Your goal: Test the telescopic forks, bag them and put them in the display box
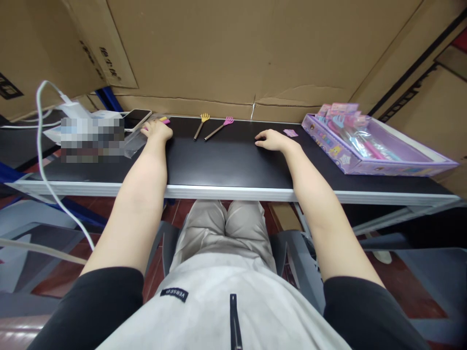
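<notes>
Brown-handled and tipped with a yellow claw, one small rake [200, 127] lies to the right of the left hand's fingers, on the black tabletop [229, 160]. Beside it, closer to the right hand's fingertips, lies a second small rake with a pink claw [220, 128]. Both are between the two hands and apart from either. The yellow one's long axis runs mostly away from the body, leaning a little right, claw at the far end. The pink one slants more, its claw pointing far and to the right, its handle end near the yellow one's.

The left hand [156, 130] is over a clear plastic bag [133, 143], with pink and yellow pieces [165, 120] showing just beyond its knuckles; whether its fingers grip anything I cannot tell. A phone [137, 117] lies just past that hand, on its left.

The right hand [273, 140] rests with fingers loosely bent, thumb apart from them. Just right of its knuckles is a small pink packet [290, 132]; farther right sits a purple box [394, 169] of packaged items.
</notes>
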A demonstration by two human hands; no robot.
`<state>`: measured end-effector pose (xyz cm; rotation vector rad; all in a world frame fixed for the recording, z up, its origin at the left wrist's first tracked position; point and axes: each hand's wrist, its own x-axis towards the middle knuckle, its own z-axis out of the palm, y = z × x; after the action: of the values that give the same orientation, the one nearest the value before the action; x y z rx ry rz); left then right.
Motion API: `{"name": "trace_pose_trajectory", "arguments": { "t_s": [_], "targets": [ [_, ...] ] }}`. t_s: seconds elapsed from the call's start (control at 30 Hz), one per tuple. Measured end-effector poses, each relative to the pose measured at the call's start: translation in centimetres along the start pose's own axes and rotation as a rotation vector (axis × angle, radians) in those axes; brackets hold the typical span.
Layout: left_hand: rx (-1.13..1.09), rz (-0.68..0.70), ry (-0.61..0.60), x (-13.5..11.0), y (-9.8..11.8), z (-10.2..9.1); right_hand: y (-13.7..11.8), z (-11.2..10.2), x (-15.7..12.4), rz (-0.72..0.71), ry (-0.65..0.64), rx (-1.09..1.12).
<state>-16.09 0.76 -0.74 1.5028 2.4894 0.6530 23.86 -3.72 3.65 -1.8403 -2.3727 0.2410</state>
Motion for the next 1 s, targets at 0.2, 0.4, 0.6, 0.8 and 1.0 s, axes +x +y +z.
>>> {"name": "trace_pose_trajectory", "arguments": {
  "t_s": [0.2,0.4,0.6,0.8,1.0],
  "targets": [
    [-0.045,0.014,0.031,-0.4,0.0,-0.1,0.3,0.1,0.2,-0.015,-0.004,-0.005],
    [-0.058,-0.029,0.022,-0.8,0.2,-0.6,0.6,0.3,0.5,-0.020,0.008,-0.004],
    [-0.031,0.072,0.045,-0.5,0.0,-0.4,1.1,0.5,0.9,-0.044,0.022,0.011],
    [0.013,0.130,-0.019,-1.6,0.8,-0.7,0.9,0.4,0.8,-0.025,0.015,0.012],
    [0.124,0.164,-0.019,-1.8,1.9,-0.1,1.0,0.4,0.9,-0.023,0.014,0.009]
  ]
}}
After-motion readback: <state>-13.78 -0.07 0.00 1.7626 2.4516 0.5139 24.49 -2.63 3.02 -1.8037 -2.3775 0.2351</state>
